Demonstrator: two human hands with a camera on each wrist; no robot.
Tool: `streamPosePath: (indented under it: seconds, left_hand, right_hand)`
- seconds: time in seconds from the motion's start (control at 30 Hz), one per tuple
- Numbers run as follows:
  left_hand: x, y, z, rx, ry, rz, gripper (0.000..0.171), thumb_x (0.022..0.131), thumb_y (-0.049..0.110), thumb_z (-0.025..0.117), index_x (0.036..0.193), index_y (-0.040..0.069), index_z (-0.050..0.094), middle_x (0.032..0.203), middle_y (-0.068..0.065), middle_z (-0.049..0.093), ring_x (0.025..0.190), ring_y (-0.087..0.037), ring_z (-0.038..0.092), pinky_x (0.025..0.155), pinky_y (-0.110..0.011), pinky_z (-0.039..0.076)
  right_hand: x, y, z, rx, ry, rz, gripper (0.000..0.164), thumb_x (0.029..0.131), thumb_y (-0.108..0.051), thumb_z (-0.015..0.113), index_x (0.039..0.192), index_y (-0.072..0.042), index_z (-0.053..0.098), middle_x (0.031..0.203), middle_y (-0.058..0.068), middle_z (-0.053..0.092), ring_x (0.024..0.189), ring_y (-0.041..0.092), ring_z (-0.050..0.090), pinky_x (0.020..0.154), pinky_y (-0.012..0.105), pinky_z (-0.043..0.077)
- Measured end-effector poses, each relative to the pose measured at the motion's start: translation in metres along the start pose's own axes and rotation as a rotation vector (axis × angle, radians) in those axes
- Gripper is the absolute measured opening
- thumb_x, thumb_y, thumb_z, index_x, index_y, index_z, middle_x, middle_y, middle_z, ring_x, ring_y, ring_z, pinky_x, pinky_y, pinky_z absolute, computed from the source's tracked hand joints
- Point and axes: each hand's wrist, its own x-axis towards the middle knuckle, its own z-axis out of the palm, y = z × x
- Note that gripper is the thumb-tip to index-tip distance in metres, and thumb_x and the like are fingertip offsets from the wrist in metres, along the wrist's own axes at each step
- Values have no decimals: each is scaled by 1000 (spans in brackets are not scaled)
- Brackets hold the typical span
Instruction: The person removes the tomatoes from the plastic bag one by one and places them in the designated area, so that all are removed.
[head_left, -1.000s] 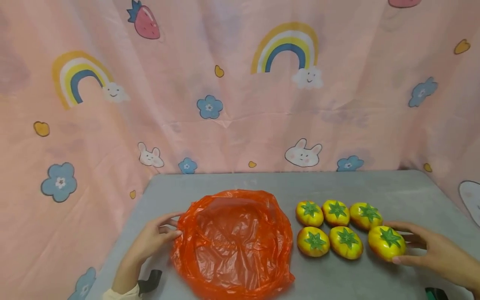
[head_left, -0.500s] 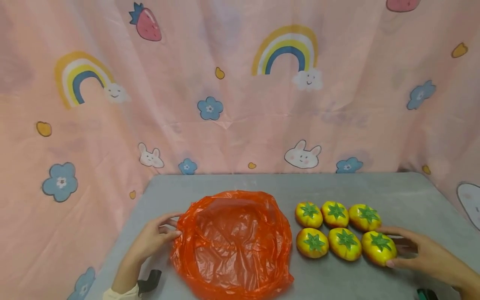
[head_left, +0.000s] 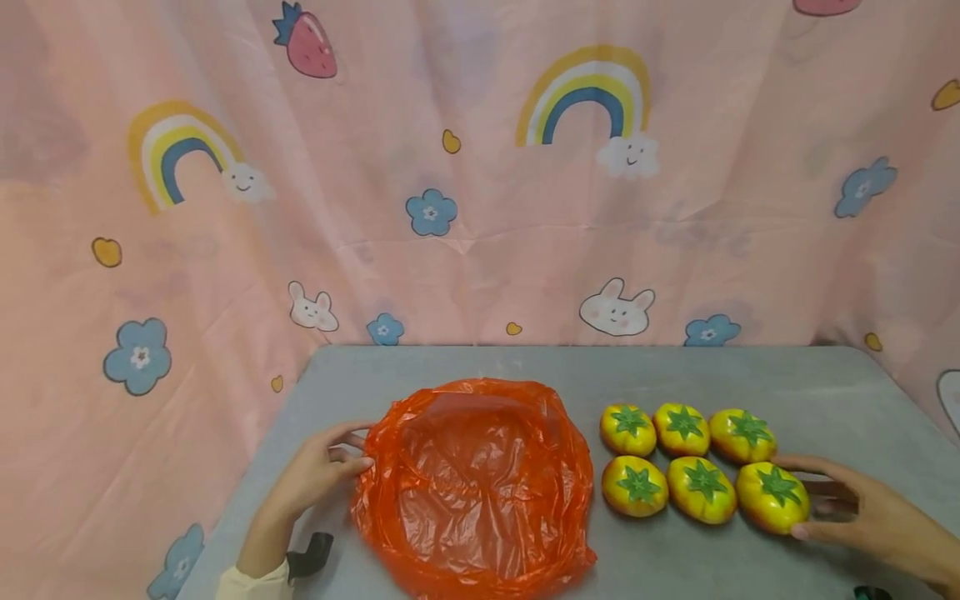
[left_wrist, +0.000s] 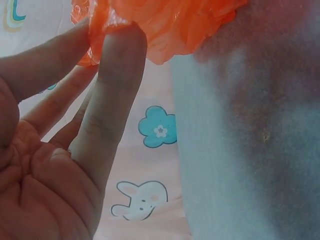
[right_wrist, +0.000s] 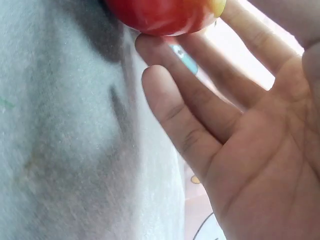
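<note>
At the table's middle left lies an orange-red plastic bag (head_left: 480,492), its mouth spread wide and facing up. My left hand (head_left: 315,475) pinches the bag's left rim between thumb and fingers. To the right of the bag, several yellow toy persimmons with green star-shaped leaves sit in two rows. My right hand (head_left: 862,508) holds the front-right toy persimmon (head_left: 772,498) from its right side, thumb at the near edge and fingers at the far edge. In the right wrist view its red underside (right_wrist: 165,17) shows above the fingertips; the lower fingers are nearly straight.
The grey table (head_left: 555,364) ends at a pink patterned curtain (head_left: 480,275) behind it. A black curved piece (head_left: 310,556) is at the left wrist, and a dark object (head_left: 872,592) is cut off at the lower right edge.
The right hand has moved the front-right toy persimmon leftward and down into line with the front row. The left hand stays at the bag's rim. The head view has shifted slightly.
</note>
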Motion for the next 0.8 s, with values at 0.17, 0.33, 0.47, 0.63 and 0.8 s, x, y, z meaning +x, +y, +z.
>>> streamPosePath:
  seconds: [0.17,0.33,0.47,0.63,0.8]
  left_hand:
    - [-2,-1,0,-4,5,-4,56,89,11,73,141,9,54,118,-18,63,81,-17,69,73,-34,58]
    - [-3,-1,1,-2,11,-10,56,89,12,74,141,9,54,118,-17,64,82,-17,69,73,-33,58]
    - [-3,-1,1,1,14,-20,55,89,12,74,140,10,54,117,-16,64,83,-18,69,74,-34,58]
    - [-1,-1,1,10,6,-14,56,89,14,74,141,9,54,117,-16,64,82,-18,69,73,-35,58]
    - [2,-1,1,12,-16,15,57,90,15,74,142,8,53,117,-17,64,81,-17,69,73,-35,59]
  right_hand:
    - [0,-2,-1,14,25,-35,95,79,-45,81,144,9,37,143,42,37,109,48,58,83,52,54]
    - [1,-7,-2,25,24,-35,98,80,-43,81,145,12,32,142,43,36,110,49,58,83,51,55]
    - [0,-8,0,53,19,-46,99,81,-40,81,145,13,28,142,44,34,113,52,57,85,52,55]
    - [1,-6,2,114,0,-36,102,80,-39,82,145,14,25,142,44,34,116,51,57,88,48,56]
    - [0,-6,2,139,-13,4,102,79,-38,83,144,15,24,141,44,33,117,52,56,89,46,56]
